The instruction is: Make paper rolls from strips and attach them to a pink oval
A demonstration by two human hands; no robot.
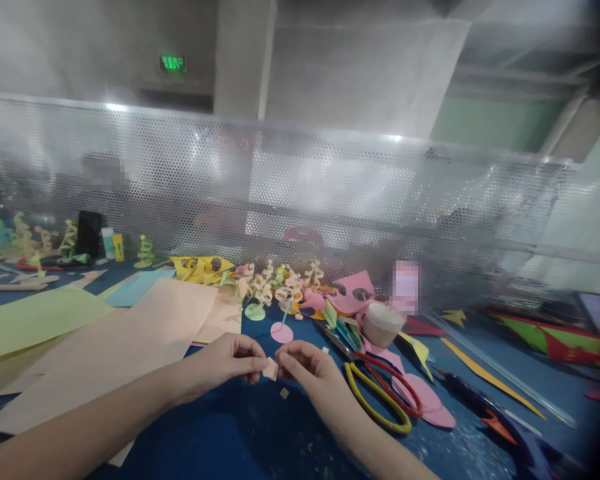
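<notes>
A small pale peach piece of paper [270,369] is between my two hands, just above the blue table. My left hand [233,360] pinches its left side between thumb and fingertips. The fingers of my right hand [307,367] are pinched at its right edge. Just beyond the hands stands a pink paper disc [281,333] with a thin light blue stick [289,303] rising from it at a slant. A tiny pale paper square [284,394] lies below the hands.
Scissors with red and yellow handles [380,393] lie right of my right hand, near pink paper discs [425,400] and a blue glue gun [490,407]. A white cup [381,325] stands behind. Paper sheets [130,340] cover the left. Paper spirals [267,283] crowd before a perforated metal screen [180,180].
</notes>
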